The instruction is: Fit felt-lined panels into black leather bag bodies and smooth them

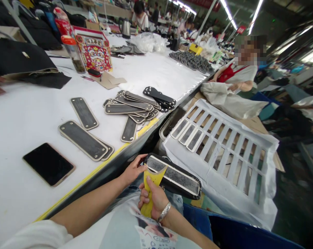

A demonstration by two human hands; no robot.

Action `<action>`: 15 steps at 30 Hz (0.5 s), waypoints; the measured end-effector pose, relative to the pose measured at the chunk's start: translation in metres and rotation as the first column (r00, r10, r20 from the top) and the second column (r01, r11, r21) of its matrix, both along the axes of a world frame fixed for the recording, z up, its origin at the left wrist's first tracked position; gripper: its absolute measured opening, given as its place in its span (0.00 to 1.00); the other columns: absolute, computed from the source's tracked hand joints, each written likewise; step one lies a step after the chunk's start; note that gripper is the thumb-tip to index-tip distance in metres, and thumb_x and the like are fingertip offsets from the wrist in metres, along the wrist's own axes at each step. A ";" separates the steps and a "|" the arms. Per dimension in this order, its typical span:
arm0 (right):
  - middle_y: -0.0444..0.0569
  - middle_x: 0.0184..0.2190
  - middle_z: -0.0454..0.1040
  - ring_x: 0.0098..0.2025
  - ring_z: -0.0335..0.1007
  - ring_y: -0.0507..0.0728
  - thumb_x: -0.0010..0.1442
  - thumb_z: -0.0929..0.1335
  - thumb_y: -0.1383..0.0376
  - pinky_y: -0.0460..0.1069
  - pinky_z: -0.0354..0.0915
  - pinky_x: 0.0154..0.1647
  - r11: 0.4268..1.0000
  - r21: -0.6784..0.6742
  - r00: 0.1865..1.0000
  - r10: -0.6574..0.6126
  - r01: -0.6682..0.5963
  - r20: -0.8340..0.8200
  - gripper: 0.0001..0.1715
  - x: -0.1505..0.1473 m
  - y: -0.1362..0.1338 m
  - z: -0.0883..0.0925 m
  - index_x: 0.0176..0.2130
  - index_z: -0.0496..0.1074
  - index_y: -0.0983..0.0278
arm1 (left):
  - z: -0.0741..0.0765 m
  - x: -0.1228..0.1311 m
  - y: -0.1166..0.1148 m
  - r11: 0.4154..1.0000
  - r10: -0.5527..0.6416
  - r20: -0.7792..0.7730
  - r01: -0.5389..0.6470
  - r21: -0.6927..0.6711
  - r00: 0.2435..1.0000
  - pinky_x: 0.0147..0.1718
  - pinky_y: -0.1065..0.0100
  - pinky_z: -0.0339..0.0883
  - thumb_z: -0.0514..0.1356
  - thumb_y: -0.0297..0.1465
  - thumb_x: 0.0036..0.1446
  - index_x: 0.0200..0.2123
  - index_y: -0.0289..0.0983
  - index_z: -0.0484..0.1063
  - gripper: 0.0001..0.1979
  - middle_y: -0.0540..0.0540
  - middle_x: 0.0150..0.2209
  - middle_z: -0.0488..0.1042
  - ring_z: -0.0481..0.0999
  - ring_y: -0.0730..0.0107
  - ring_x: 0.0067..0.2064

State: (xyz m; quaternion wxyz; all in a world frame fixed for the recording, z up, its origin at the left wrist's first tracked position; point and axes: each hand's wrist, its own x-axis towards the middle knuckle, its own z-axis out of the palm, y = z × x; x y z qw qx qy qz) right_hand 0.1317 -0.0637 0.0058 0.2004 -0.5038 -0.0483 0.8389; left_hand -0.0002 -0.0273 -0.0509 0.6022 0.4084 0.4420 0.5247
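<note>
My left hand (pixel 132 170) grips the near end of a long black oblong piece (pixel 177 178) with a grey centre panel, held over my lap below the table edge. My right hand (pixel 154 202) is closed around a yellow scraper (pixel 151 188); its wide edge rests on the piece's grey panel near the left end. A silver bracelet sits on my right wrist.
A white table (pixel 29 114) carries more such pieces: two singles (pixel 84 112), a pile (pixel 133 107), black strips (pixel 159 97) and a phone (pixel 49 164). To the right a white slotted rack (pixel 224 152) holds three pieces. A seated person (pixel 239 76) works beyond it.
</note>
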 end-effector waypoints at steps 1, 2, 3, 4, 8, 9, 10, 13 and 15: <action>0.34 0.11 0.53 0.13 0.42 0.44 0.53 0.67 0.46 0.44 0.53 0.19 1.000 -0.009 1.000 0.011 -0.011 -0.007 0.25 0.001 0.000 0.002 0.25 0.66 0.65 | 0.001 -0.001 0.000 1.000 0.000 -0.007 0.000 -0.003 1.000 0.58 0.59 0.53 0.61 0.35 0.52 0.52 0.39 0.63 0.24 0.43 0.56 0.66 0.62 0.59 0.58; 0.34 0.11 0.52 0.14 0.42 0.44 0.52 0.67 0.46 0.44 0.53 0.19 1.000 -0.006 1.000 0.023 -0.023 -0.011 0.25 0.002 0.000 0.005 0.25 0.66 0.65 | 0.001 -0.002 0.000 1.000 -0.004 -0.008 0.004 -0.013 1.000 0.58 0.59 0.53 0.61 0.35 0.52 0.52 0.39 0.63 0.24 0.43 0.55 0.66 0.62 0.59 0.58; 0.34 0.12 0.52 0.14 0.41 0.44 0.51 0.68 0.46 0.44 0.53 0.19 0.999 0.018 1.000 0.028 -0.028 -0.011 0.25 0.004 0.001 0.009 0.25 0.66 0.65 | 0.002 -0.004 0.000 0.999 -0.017 0.004 0.017 -0.036 1.000 0.58 0.58 0.53 0.62 0.36 0.51 0.52 0.39 0.63 0.25 0.43 0.55 0.66 0.62 0.59 0.58; 0.33 0.12 0.52 0.14 0.41 0.44 0.49 0.69 0.47 0.44 0.53 0.19 0.997 0.073 1.000 0.018 -0.018 -0.005 0.24 0.007 0.003 0.013 0.25 0.66 0.65 | 0.002 -0.006 -0.001 0.996 -0.038 0.032 0.040 -0.074 0.999 0.58 0.57 0.53 0.61 0.37 0.52 0.53 0.39 0.63 0.25 0.43 0.56 0.66 0.61 0.58 0.59; 0.36 0.14 0.55 0.17 0.48 0.46 0.49 0.71 0.52 0.46 0.59 0.25 0.807 0.572 0.982 -0.187 0.146 0.013 0.18 0.012 0.027 0.032 0.26 0.67 0.63 | 0.004 -0.014 -0.002 0.969 -0.094 0.203 0.136 -0.205 0.975 0.56 0.52 0.54 0.60 0.39 0.53 0.55 0.40 0.63 0.26 0.42 0.57 0.64 0.59 0.54 0.60; 0.37 0.15 0.57 0.19 0.51 0.48 0.50 0.71 0.52 0.47 0.60 0.29 0.709 0.688 0.976 -0.216 0.155 0.002 0.17 0.010 0.037 0.036 0.25 0.66 0.62 | 0.004 -0.015 -0.002 0.971 -0.090 0.227 0.136 -0.195 0.970 0.56 0.52 0.54 0.61 0.38 0.52 0.55 0.39 0.63 0.26 0.41 0.57 0.65 0.60 0.53 0.60; 0.38 0.17 0.58 0.21 0.54 0.49 0.52 0.70 0.53 0.48 0.61 0.31 0.616 0.774 0.974 -0.226 0.147 -0.006 0.17 0.007 0.047 0.038 0.24 0.66 0.62 | 0.003 -0.015 -0.001 0.978 -0.079 0.235 0.121 -0.171 0.969 0.57 0.52 0.53 0.62 0.36 0.50 0.54 0.38 0.65 0.27 0.40 0.57 0.65 0.60 0.52 0.59; 0.39 0.17 0.57 0.21 0.53 0.49 0.55 0.67 0.52 0.49 0.61 0.33 0.473 0.875 0.978 -0.211 0.103 -0.002 0.19 -0.012 0.076 0.036 0.22 0.63 0.61 | -0.003 -0.014 0.002 0.994 -0.043 0.201 0.063 -0.093 0.979 0.57 0.53 0.53 0.63 0.34 0.48 0.52 0.36 0.67 0.26 0.40 0.55 0.67 0.62 0.53 0.58; 0.37 0.16 0.51 0.19 0.48 0.49 0.56 0.66 0.50 0.48 0.60 0.29 0.463 0.883 0.982 -0.190 0.076 0.016 0.21 -0.026 0.090 0.028 0.22 0.62 0.61 | -0.007 -0.012 0.005 0.998 -0.025 0.153 0.033 -0.048 0.988 0.57 0.53 0.53 0.63 0.32 0.48 0.51 0.35 0.68 0.25 0.40 0.54 0.68 0.63 0.53 0.58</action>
